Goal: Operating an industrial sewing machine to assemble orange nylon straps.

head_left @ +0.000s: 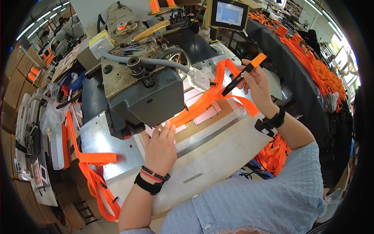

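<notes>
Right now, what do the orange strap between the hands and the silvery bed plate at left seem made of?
Orange strap: probably woven fabric, matte; it folds and curves limply. Silvery bed plate: likely bare metal, smooth, given its bright whitish glare.

Blue textured shirt (249, 191), black wristbands (150, 185); beaded bracelet (152, 172)

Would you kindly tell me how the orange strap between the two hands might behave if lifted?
The orange strap is probably floppy, since it curves over near the right hand. It may feel light, as it looks thin and flat.
</notes>
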